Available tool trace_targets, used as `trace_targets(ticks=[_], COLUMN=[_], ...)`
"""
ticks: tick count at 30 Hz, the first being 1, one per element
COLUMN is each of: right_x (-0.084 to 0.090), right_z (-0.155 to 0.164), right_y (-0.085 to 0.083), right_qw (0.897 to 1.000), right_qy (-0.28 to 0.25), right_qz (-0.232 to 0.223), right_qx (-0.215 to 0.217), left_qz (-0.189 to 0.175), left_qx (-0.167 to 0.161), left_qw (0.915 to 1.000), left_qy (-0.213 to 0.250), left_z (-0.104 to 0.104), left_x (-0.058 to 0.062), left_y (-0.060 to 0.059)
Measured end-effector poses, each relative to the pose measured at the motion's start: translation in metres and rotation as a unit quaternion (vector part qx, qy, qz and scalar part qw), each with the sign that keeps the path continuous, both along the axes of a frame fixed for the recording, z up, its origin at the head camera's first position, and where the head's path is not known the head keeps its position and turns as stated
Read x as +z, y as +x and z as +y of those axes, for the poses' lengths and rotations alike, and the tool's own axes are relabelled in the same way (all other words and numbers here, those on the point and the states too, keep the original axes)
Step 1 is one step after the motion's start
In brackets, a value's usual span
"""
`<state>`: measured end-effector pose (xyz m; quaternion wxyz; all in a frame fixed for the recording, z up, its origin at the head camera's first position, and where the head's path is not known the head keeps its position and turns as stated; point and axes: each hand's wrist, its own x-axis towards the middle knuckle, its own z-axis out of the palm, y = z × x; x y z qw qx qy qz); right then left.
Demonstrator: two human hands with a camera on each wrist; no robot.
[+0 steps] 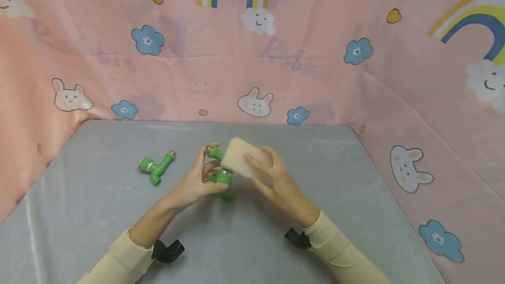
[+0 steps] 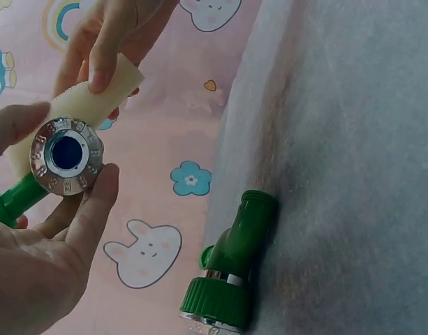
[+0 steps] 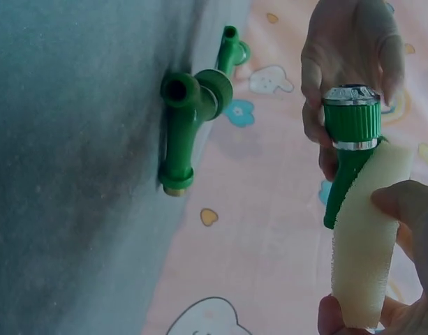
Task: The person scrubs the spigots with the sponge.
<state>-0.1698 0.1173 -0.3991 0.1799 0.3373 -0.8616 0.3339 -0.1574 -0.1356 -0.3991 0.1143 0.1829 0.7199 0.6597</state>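
Note:
My left hand (image 1: 191,187) grips a green plastic tap (image 1: 224,178) around its ribbed knob, whose silver end cap shows in the left wrist view. With my right hand (image 1: 278,179) I hold a cream foam sponge (image 1: 236,153) between thumb and fingers. The sponge lies against the tap and covers part of its body. A second green tap (image 1: 157,169) with a brass threaded end rests on the table to the left. Another tap (image 3: 179,139), lying on the table, shows large in the right wrist view, its spout opening facing that camera.
The grey cloth-covered table (image 1: 331,179) ends at a pink curtain (image 1: 315,82) printed with rabbits, flowers and rainbows. Black curved mounts (image 1: 168,251) stick out at both wrists, low over the table.

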Motion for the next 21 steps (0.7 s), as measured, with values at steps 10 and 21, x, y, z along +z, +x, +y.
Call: trace_targets(ticks=[10,21], right_x=[0.004,-0.002], right_z=[0.014,0.003], right_y=[-0.011,-0.005], right_qw=[0.999,0.999], right_qy=[0.010,-0.015], right_qz=[-0.022,0.015], right_qx=[-0.040,0.024], left_qz=[0.021,0.023], left_qx=[0.054,0.043], left_qw=[0.9979,0.9988], left_qy=[-0.029,-0.005], left_z=[-0.012,-0.008], left_x=[0.000,0.001], left_y=[-0.009,-0.005])
